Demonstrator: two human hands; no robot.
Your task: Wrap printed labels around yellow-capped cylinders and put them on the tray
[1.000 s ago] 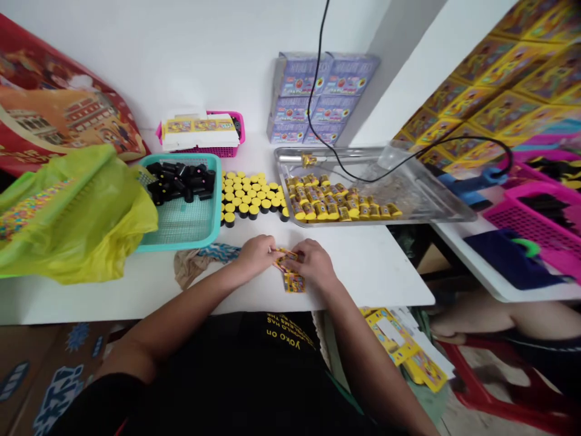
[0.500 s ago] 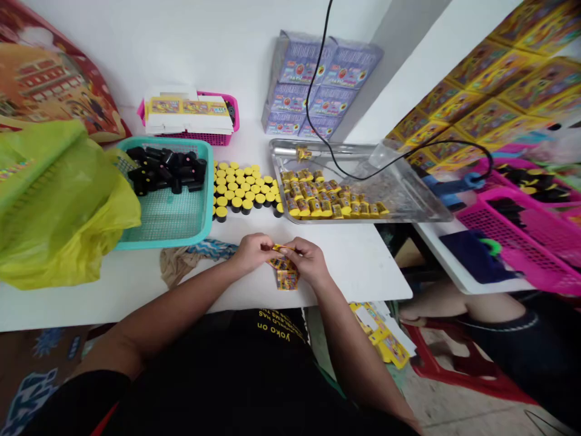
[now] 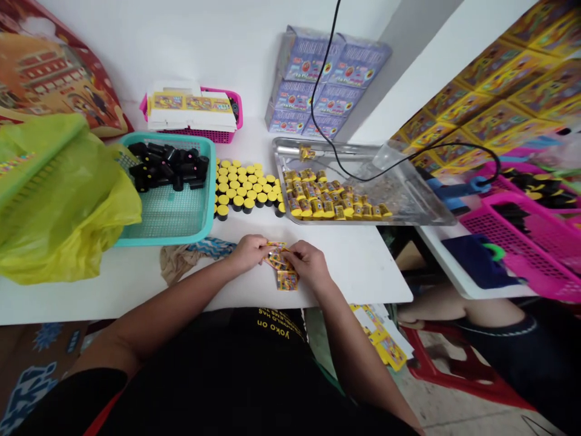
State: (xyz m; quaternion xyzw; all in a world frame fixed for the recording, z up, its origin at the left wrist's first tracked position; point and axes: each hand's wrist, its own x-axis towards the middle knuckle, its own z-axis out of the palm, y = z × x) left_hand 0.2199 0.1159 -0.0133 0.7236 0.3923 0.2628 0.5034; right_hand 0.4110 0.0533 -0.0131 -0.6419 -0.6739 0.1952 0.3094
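Note:
My left hand [image 3: 248,252] and my right hand [image 3: 308,263] meet at the near edge of the white table [image 3: 363,260]. Both pinch a small stack of yellow printed labels [image 3: 279,259], whose lower end [image 3: 288,280] hangs out below my right hand. Just beyond the hands stands a cluster of black tubes with yellow caps [image 3: 247,189]. To their right, a metal tray [image 3: 411,197] holds rows of yellow-wrapped tubes [image 3: 333,197].
A teal basket [image 3: 175,218] holds bare black tubes [image 3: 166,166]. A yellow plastic bag [image 3: 59,200] lies at left, a crumpled cloth [image 3: 181,260] by my left forearm. Purple boxes [image 3: 324,85] and a pink basket [image 3: 213,121] stand at the back. Another person's leg [image 3: 458,312] is at right.
My hands stayed together on the labels and shifted them slightly between the fingers. The camera view drifted a little.

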